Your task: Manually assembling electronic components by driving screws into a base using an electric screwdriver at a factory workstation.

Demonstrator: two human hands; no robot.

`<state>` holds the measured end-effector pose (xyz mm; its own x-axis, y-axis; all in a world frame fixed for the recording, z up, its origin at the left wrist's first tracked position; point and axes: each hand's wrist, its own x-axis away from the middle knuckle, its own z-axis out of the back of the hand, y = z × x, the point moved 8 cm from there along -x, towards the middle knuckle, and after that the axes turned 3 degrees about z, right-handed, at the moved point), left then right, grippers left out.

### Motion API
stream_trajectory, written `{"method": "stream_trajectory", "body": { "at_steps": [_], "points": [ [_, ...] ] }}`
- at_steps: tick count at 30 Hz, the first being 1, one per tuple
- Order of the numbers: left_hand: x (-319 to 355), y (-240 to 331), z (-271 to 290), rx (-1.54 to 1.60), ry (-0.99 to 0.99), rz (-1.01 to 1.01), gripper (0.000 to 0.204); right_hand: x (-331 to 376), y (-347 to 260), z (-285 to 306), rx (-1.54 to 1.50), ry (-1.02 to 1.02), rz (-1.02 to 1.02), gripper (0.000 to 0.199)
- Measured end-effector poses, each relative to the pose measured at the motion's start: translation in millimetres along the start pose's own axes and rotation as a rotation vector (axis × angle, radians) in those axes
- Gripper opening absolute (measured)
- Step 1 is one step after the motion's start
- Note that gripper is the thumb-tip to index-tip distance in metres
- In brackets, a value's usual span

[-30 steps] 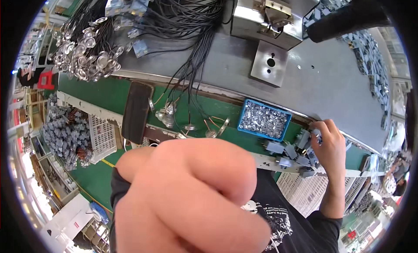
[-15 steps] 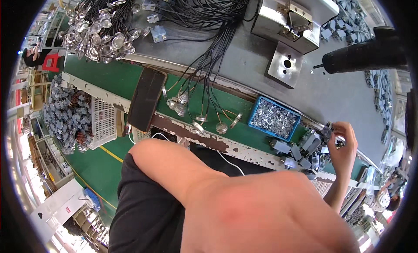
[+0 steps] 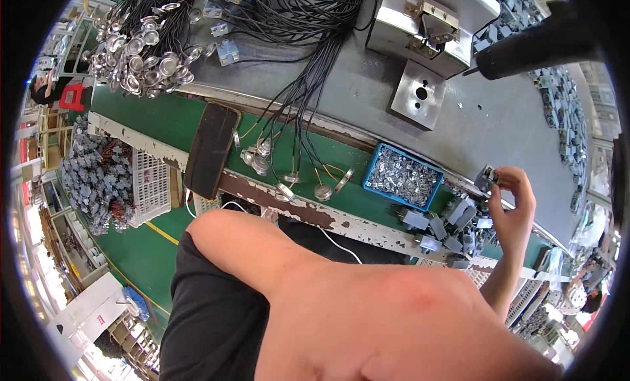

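At the right, my right hand [image 3: 516, 200] pinches a small dark grey part with metal on it [image 3: 485, 177] between thumb and fingers, above the bench edge. Just below and left of it is a pile of grey plastic housings with metal pins [image 3: 459, 217]. Very near the camera, my left hand [image 3: 407, 309] fills the lower middle, its arm bent at the left; its fingers are hidden. A blue tray [image 3: 373, 189] of small metal pieces stands left of the housings.
A metal fixture [image 3: 433, 33] and a drilled steel block [image 3: 419, 96] sit on the bench. A black powered driver [image 3: 525, 50] hangs at the right. Black cables [image 3: 321, 60] with round metal ends, a dark phone [image 3: 213, 148] and a white crate [image 3: 151, 184] are leftward.
The whole view has shifted slightly, moving the bench things left and the driver tip up and left. My right hand still pinches the grey part. The left hand's outline has spread rightward.
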<state>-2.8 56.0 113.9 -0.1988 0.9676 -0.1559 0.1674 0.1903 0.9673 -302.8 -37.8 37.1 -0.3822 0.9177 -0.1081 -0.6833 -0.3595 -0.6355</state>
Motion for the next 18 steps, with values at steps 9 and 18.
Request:
{"method": "stream_trajectory", "body": {
  "at_steps": [9,18],
  "points": [
    [-60,-38,10,0.062,-0.098,0.030,0.024,-4,3,-7,-0.417,0.082,-0.053,0.032],
    [-79,-36,49,-0.560,-0.133,-0.229,0.007,-40,-29,-49,-1.608,-0.052,-0.385,0.051]
  ]
}}
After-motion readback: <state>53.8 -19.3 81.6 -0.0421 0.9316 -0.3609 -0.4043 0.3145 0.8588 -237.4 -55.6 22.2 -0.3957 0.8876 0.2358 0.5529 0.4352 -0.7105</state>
